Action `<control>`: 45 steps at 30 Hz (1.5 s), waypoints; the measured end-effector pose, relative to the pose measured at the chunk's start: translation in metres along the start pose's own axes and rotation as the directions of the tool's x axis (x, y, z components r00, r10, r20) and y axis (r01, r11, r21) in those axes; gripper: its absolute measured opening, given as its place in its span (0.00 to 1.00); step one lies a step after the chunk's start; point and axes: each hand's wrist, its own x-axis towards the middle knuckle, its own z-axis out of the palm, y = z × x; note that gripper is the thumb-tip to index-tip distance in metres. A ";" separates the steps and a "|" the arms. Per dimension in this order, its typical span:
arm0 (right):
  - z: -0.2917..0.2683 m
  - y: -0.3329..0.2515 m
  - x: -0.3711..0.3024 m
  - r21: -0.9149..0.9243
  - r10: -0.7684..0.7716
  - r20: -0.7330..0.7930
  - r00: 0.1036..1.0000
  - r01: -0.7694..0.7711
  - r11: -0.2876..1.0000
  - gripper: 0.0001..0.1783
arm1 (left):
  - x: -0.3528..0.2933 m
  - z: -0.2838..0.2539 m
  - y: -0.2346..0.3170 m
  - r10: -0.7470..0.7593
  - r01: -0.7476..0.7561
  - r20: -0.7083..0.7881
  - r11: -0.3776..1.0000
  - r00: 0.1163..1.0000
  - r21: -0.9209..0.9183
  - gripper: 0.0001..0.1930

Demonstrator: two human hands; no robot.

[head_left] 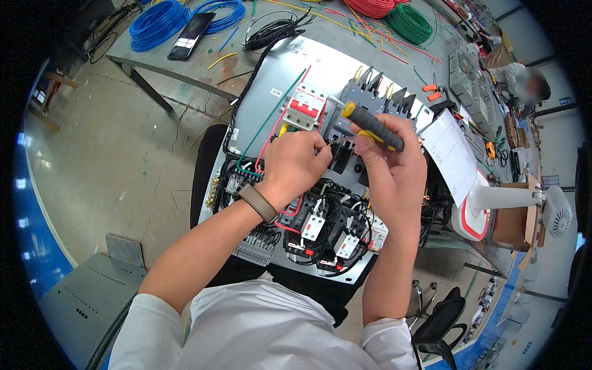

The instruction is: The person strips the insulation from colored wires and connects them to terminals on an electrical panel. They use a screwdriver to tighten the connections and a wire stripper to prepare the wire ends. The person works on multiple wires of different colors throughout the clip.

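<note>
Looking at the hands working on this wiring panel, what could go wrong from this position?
1. The right hand holds the screwdriver close to the fingers of the left hand, which pinch a thin wire; a slip could probably jab them.
2. The panel seems to lean on the person's lap and the table edge; pressure might shift it.
3. Dense black wires lie under both wrists, so one could snag.

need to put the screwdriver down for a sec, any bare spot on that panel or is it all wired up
Bare grey plate lies at the panel's top, between the red-and-white breaker and the black cable bundle. Below the left hand and right hand with the screwdriver, contactors and wires crowd it.
</note>
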 end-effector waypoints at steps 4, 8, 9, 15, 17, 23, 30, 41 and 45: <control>0.003 -0.006 0.006 0.022 0.080 0.012 0.997 -0.080 0.997 0.13 | 0.000 0.000 -0.002 0.016 -0.016 -0.024 1.000 1.000 -0.011 0.09; 0.004 0.008 0.007 0.018 0.046 0.053 0.998 -0.047 0.999 0.12 | 0.000 0.001 -0.002 0.015 -0.016 -0.043 0.999 0.999 -0.034 0.10; 0.005 0.011 0.007 0.019 0.029 0.055 0.998 -0.030 0.999 0.11 | 0.000 0.001 -0.002 0.020 -0.022 -0.041 0.999 0.999 -0.037 0.10; 0.001 0.007 0.004 -0.242 0.012 0.115 0.993 0.017 0.970 0.11 | 0.003 0.002 -0.006 0.019 -0.018 -0.014 1.000 1.000 0.018 0.10; 0.001 0.008 0.003 -0.260 -0.015 0.124 0.992 0.047 0.964 0.11 | 0.003 0.001 -0.004 0.021 -0.021 0.000 0.999 1.000 0.038 0.11; 0.007 0.015 0.007 -0.226 -0.086 0.118 0.989 0.111 0.968 0.12 | 0.003 0.001 -0.007 0.050 -0.049 -0.004 0.993 0.999 0.108 0.11; 0.019 0.043 0.012 -0.034 0.028 -0.044 0.999 -0.030 0.999 0.11 | 0.007 -0.001 -0.001 0.067 -0.067 0.008 0.981 0.998 0.182 0.12; 0.015 0.052 0.011 -0.256 -0.159 0.121 0.980 0.185 0.949 0.11 | 0.008 0.005 -0.007 0.090 -0.081 -0.030 0.969 0.995 0.232 0.16; 0.019 0.056 0.013 -0.262 -0.054 0.072 0.996 0.071 0.962 0.14 | 0.009 0.005 -0.007 0.117 -0.104 -0.045 0.966 0.992 0.237 0.15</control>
